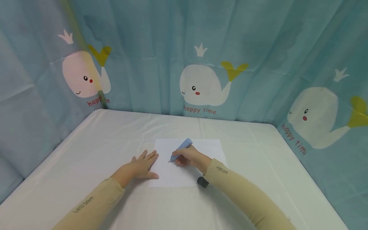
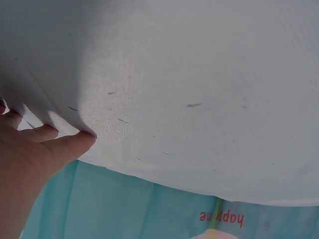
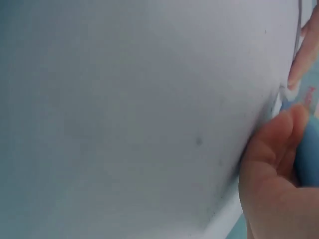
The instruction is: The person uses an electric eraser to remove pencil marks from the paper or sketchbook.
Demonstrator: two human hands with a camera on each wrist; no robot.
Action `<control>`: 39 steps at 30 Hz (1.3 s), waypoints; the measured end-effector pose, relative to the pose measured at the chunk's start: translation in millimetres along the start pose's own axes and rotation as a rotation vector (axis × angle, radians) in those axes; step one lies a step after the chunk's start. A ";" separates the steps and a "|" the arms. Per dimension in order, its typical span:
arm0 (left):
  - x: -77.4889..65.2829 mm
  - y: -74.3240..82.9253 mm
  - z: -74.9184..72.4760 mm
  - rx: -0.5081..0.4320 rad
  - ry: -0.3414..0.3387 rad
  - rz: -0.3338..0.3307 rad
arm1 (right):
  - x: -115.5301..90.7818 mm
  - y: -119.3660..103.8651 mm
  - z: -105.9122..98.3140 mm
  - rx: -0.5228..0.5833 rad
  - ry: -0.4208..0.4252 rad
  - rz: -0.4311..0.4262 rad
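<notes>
A white sheet of paper (image 1: 178, 177) lies on the table. My left hand (image 1: 142, 166) rests on its left edge with spread, straight fingers; the left wrist view shows the fingers (image 2: 70, 149) touching the surface. In my right hand (image 1: 188, 156) a thick light-blue pen (image 1: 184, 144) is pinched and tilted, its tip down at the paper left of the hand. The pen's blue barrel (image 3: 308, 154) also shows beside the thumb in the right wrist view. Close to the tip is a tiny dark mark. A small dark object (image 1: 202, 182), perhaps a cap, lies on the paper's lower edge, partly behind the right sleeve.
The table carries a white cloth (image 1: 120, 131) that shows small dark marks in the left wrist view. Behind and along the sides hangs a blue-green curtain (image 1: 161, 86) with printed whales. Beige sleeves (image 1: 238, 188) cover both forearms.
</notes>
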State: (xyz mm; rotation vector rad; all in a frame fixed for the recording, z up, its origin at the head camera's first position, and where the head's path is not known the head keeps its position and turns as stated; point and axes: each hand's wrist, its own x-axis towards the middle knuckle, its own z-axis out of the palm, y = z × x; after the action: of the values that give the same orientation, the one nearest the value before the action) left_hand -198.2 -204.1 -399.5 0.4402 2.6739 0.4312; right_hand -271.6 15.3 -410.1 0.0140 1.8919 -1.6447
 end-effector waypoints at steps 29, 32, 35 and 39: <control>1.1 -0.2 0.1 0.006 -0.009 0.007 | 1.3 -0.7 7.7 0.049 0.072 0.005; 0.5 0.4 -0.3 0.003 -0.008 0.005 | 1.9 0.4 6.5 0.034 0.044 0.012; -0.1 0.1 -0.3 0.009 -0.004 0.006 | 1.9 -0.3 5.9 0.031 0.032 0.015; -0.4 -0.5 -0.4 0.009 -0.001 0.009 | 1.2 -3.0 5.9 0.007 0.017 0.029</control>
State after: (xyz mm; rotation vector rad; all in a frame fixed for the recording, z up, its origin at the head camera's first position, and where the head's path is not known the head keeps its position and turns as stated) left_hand -198.1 -204.8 -399.3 0.4545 2.6750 0.4213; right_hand -271.2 8.9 -408.1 0.0581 1.8897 -1.6371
